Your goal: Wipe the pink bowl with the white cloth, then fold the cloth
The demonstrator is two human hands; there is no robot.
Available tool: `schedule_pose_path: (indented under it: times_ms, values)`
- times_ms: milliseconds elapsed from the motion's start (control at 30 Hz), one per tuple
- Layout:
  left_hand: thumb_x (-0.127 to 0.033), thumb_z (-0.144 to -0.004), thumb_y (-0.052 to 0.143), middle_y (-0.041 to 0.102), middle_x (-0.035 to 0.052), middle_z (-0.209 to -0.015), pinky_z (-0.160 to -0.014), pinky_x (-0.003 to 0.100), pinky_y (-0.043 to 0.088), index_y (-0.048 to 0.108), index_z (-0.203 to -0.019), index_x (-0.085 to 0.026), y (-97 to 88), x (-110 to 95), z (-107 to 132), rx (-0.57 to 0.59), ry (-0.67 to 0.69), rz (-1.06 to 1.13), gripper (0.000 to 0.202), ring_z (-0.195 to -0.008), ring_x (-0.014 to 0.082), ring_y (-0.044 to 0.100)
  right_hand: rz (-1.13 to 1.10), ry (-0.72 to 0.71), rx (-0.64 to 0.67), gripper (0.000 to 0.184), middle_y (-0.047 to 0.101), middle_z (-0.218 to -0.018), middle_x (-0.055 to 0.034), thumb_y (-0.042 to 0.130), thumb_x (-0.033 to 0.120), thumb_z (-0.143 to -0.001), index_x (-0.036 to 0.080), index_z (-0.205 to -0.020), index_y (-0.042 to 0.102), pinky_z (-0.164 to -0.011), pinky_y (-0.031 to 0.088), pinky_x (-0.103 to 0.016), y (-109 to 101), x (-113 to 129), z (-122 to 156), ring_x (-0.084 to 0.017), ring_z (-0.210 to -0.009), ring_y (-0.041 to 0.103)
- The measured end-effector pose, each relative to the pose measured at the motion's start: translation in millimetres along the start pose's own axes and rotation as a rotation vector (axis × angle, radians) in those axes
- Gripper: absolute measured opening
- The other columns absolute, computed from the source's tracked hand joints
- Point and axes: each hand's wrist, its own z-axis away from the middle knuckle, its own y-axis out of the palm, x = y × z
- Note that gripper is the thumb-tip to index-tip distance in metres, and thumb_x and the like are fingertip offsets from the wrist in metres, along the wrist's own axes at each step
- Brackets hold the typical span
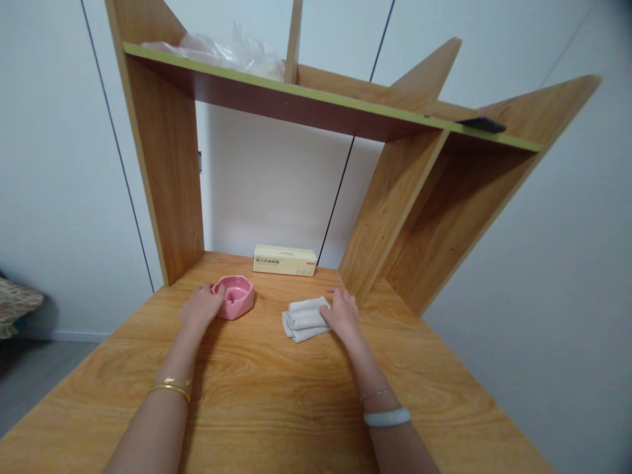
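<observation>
A pink ashtray (241, 307) with faceted sides rests on the wooden desk. My left hand (203, 304) pinches its left rim, thumb over the inner edge and fingers around the outside. To the right lies a folded white cloth (306, 318), stacked in a few layers. At the cloth's right end is my right hand (344, 315); its thumb touches the cloth while the other fingers are spread apart past its far right corner.
A cream-coloured box (284, 261) with printed lettering stands at the back of the desk (266, 395). Above it runs a wooden shelf (336, 102) bearing a clear plastic bag (232, 52) and a dark flat item (482, 124). An upright panel (395, 210) rises behind my right hand.
</observation>
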Motion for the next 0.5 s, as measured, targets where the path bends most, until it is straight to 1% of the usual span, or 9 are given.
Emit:
schedule_pose_path:
  times_ms: [33,67,133,200,267,300,367,400,500]
  values:
    - [-0.045,-0.082,0.028,0.057,0.0206,-0.117,-0.085,0.044,0.043,0.057,-0.110,-0.011,1.0,0,0,0.011,0.009,-0.018,0.053,-0.106,0.0338,0.055,0.028,-0.035,-0.025,0.030,0.056,-0.097,-0.0130,0.055,0.020,-0.070,0.017,-0.100,0.056,-0.082,0.034,-0.037,-3,-2,0,-0.027,-0.096,0.047]
    - [-0.044,-0.081,0.028,0.057,0.0213,-0.117,-0.085,0.044,0.043,0.057,-0.110,-0.010,1.9,0,0,0.018,0.018,-0.033,0.052,-0.106,0.0337,0.055,0.020,-0.091,-0.003,0.027,0.055,-0.097,-0.0119,0.055,0.022,-0.072,0.017,-0.099,0.057,-0.083,0.034,-0.036,-5,-1,1,-0.026,-0.095,0.047]
    - [-0.042,-0.081,0.029,0.058,0.0212,-0.116,-0.085,0.043,0.043,0.056,-0.110,-0.010,3.7,2,-1,0.028,0.038,-0.049,0.051,-0.106,0.0329,0.056,-0.057,-0.242,0.156,0.024,0.055,-0.092,-0.0076,0.058,0.028,-0.073,0.019,-0.095,0.058,-0.081,0.035,-0.033,-3,3,3,-0.022,-0.090,0.048]
    - [-0.042,-0.080,0.030,0.057,0.0205,-0.116,-0.085,0.042,0.043,0.055,-0.111,-0.010,5.5,4,-4,0.035,0.051,-0.051,0.050,-0.106,0.0323,0.056,-0.115,-0.358,0.340,0.030,0.055,-0.089,-0.0043,0.068,0.034,-0.065,0.020,-0.090,0.059,-0.078,0.036,-0.030,2,7,4,-0.020,-0.088,0.048]
    - [-0.041,-0.080,0.031,0.056,0.0206,-0.117,-0.086,0.042,0.043,0.053,-0.113,-0.010,7.2,6,-6,0.041,0.062,-0.050,0.051,-0.107,0.0319,0.055,-0.148,-0.375,0.442,0.036,0.055,-0.085,-0.0022,0.075,0.034,-0.055,0.019,-0.084,0.060,-0.074,0.036,-0.028,10,7,5,-0.018,-0.084,0.048]
    - [-0.041,-0.079,0.031,0.056,0.0208,-0.117,-0.086,0.042,0.043,0.053,-0.113,-0.009,7.9,7,-7,0.041,0.069,-0.050,0.051,-0.107,0.0318,0.055,-0.181,-0.356,0.464,0.034,0.055,-0.081,-0.0009,0.075,0.033,-0.055,0.019,-0.081,0.059,-0.070,0.036,-0.026,14,6,5,-0.017,-0.080,0.048]
    - [-0.039,-0.080,0.031,0.057,0.0207,-0.115,-0.086,0.041,0.043,0.053,-0.113,-0.008,9.1,8,-8,0.031,0.073,-0.040,0.051,-0.105,0.0311,0.055,-0.294,-0.293,0.469,0.022,0.051,-0.069,0.0022,0.068,0.034,-0.064,0.018,-0.074,0.057,-0.061,0.034,-0.023,21,1,4,-0.013,-0.067,0.046]
    - [-0.038,-0.080,0.030,0.058,0.0201,-0.113,-0.085,0.040,0.044,0.054,-0.113,-0.009,9.7,8,-8,0.022,0.078,-0.025,0.050,-0.105,0.0306,0.056,-0.359,-0.251,0.448,0.019,0.048,-0.064,0.0035,0.063,0.036,-0.068,0.018,-0.071,0.056,-0.057,0.032,-0.023,25,-1,3,-0.012,-0.061,0.044]
    - [-0.035,-0.080,0.031,0.060,0.0178,-0.111,-0.085,0.039,0.044,0.055,-0.113,-0.011,11.8,6,-6,-0.022,0.093,0.035,0.047,-0.104,0.0294,0.056,-0.533,-0.106,0.271,0.024,0.041,-0.055,0.0055,0.053,0.041,-0.075,0.019,-0.066,0.051,-0.050,0.029,-0.022,33,-5,3,-0.011,-0.052,0.039]
